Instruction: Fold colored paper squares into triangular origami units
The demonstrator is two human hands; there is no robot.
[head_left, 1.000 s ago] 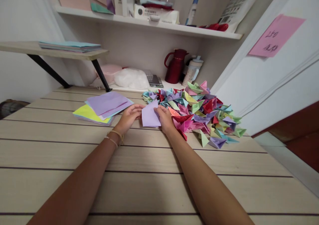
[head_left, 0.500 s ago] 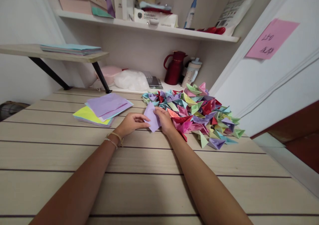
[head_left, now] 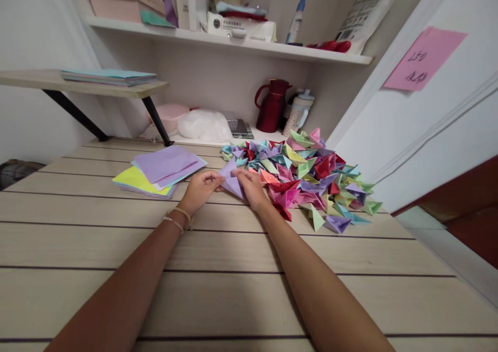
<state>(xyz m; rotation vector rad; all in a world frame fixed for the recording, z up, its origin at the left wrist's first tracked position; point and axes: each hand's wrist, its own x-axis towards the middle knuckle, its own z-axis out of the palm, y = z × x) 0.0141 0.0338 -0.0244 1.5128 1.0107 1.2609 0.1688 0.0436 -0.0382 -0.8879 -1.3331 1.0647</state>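
A lilac paper sheet (head_left: 230,181) lies folded on the wooden table (head_left: 218,300) between both hands. My left hand (head_left: 199,187) pinches its left side with fingers closed on the paper. My right hand (head_left: 251,186) presses and grips its right side. A stack of flat coloured paper sheets (head_left: 159,171), lilac on top and yellow beneath, sits just left of my left hand. A heap of folded paper shapes (head_left: 307,178) in several colours lies right beside my right hand.
Behind the table a low ledge holds a dark red jug (head_left: 272,104), a pale bottle (head_left: 299,111) and a white bag (head_left: 205,124). A small shelf (head_left: 78,81) juts out at left. A white door with a pink note (head_left: 424,58) stands at right.
The lilac sheet was flat and square a second ago; it is now folded into a smaller pointed shape. Both hands have closed in on it and moved slightly up the table.
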